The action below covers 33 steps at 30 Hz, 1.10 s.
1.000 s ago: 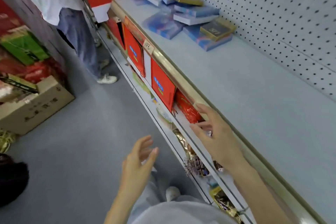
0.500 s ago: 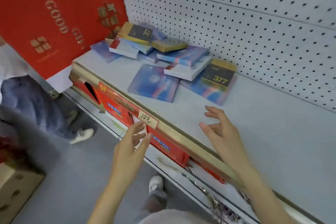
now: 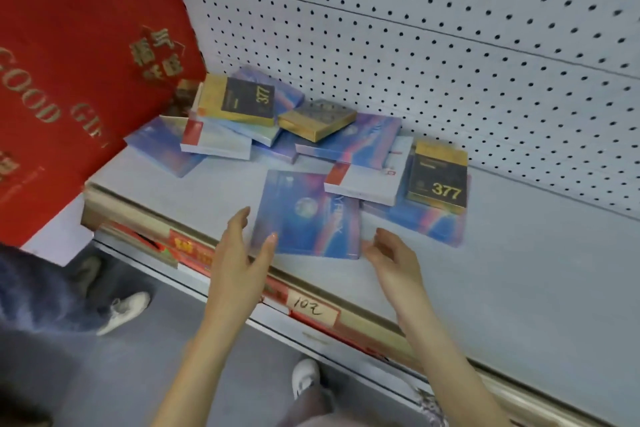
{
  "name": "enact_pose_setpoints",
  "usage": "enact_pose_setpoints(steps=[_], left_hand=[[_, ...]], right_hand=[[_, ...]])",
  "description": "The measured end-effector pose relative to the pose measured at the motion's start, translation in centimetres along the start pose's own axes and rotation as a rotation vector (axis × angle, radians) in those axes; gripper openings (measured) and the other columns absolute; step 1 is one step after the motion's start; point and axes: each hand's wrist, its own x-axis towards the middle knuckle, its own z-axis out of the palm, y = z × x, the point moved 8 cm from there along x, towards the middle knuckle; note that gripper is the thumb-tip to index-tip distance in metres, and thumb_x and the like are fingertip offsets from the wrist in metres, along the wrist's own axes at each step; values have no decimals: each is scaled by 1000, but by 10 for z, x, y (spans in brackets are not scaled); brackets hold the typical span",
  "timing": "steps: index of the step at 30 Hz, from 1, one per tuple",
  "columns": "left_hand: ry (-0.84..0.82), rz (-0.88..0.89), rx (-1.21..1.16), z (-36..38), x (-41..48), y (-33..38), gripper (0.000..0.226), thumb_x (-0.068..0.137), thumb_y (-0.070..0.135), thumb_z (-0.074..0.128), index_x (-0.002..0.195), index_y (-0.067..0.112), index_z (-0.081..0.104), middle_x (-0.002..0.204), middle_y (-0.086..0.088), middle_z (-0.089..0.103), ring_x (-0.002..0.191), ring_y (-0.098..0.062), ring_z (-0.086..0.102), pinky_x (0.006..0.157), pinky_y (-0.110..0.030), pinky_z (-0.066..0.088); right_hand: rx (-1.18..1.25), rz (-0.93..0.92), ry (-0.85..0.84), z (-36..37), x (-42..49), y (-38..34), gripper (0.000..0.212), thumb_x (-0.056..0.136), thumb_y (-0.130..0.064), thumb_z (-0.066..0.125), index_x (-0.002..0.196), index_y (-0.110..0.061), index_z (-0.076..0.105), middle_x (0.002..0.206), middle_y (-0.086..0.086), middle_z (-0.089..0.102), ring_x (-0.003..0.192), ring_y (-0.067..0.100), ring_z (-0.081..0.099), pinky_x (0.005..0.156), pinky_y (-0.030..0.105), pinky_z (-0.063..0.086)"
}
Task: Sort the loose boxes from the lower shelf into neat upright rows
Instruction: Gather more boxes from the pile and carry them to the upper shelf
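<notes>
Several flat boxes lie in a loose heap on the grey shelf (image 3: 519,270). A blue box (image 3: 308,215) lies flat nearest the shelf's front edge. My left hand (image 3: 242,253) is at its left edge, thumb tip touching its front corner, fingers relaxed. My right hand (image 3: 391,253) hovers at its right front corner, fingers loosely bent, holding nothing. Behind it lie a white and red box (image 3: 367,180), a black and gold box marked 377 (image 3: 438,177), a gold box (image 3: 317,120), and another 377 box (image 3: 239,100) on top of the heap's left side.
A white pegboard wall (image 3: 450,45) backs the shelf. A large red gift box (image 3: 69,80) stands at the shelf's left end. A price tag reading 102 (image 3: 311,310) hangs on the front rail. Another person's legs and shoe (image 3: 121,312) are on the floor at left.
The view has swung up from the lower shelves to the heap of boxes. Both hands have come forward onto the shelf, to either side of the nearest blue box.
</notes>
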Motion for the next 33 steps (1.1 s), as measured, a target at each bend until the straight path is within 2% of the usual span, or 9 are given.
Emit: enact_pose_setpoints(steps=[3,5,7,12,18,22,24,29,33], left_hand=[[-68,-38,-13,20,19,4,58,92,38,56,143,22,33,141,-6,47,125,-24,47,96,-31,39],[-52,7,52,32,28,13,58,92,39,55,143,20,34,141,-8,45,126,-27,43,101,-36,36],[-18,-34,80,38,30,14,63,90,46,56,143,20,34,141,-11,43,126,-31,41,104,-41,35],[61,-232,-126,28,4,9,78,72,64,59,137,26,38,132,-7,53,116,-28,53,98,-47,45],[213,-209,-280,25,-56,31,51,86,33,64,133,29,42,122,2,53,114,-18,50,94,-37,44],[290,-324,-471,17,-78,14,39,91,19,61,128,20,47,114,-2,54,101,-14,57,71,-15,46],[321,-394,-576,10,-86,-1,29,92,16,60,118,19,50,108,-3,56,86,-7,57,56,-9,46],[280,-447,-627,-8,-90,-28,36,90,21,63,123,8,54,115,-10,67,93,-23,66,58,-24,51],[336,-483,-673,-35,-87,-28,41,86,21,67,124,10,54,115,-8,66,87,-20,64,62,-29,52]], right_hand=[[-1,-6,70,6,4,0,42,94,-24,58,134,-11,52,134,5,53,120,19,53,92,18,36],[7,-60,55,14,5,-4,18,91,-16,61,108,-19,64,119,5,61,105,15,61,81,7,40],[40,-84,20,21,3,-6,13,88,-13,64,95,-23,67,106,3,68,91,8,63,72,8,42],[364,-33,80,5,-6,-6,22,83,-2,67,104,-9,66,97,2,70,88,14,65,71,11,48],[730,44,117,-2,-28,-11,22,88,0,62,101,-14,50,103,10,63,96,28,67,62,23,58],[709,93,23,-8,-50,-6,31,86,6,61,107,-13,50,101,10,67,89,27,70,71,34,60],[727,84,-84,-6,-62,-8,33,85,9,61,107,-14,53,90,5,72,76,21,72,64,34,59],[748,39,-299,8,-74,-23,32,87,10,56,112,-11,55,91,6,73,65,14,68,51,26,54],[731,74,-329,13,-74,-26,28,90,0,59,112,-17,56,98,9,73,63,14,68,49,25,53]])
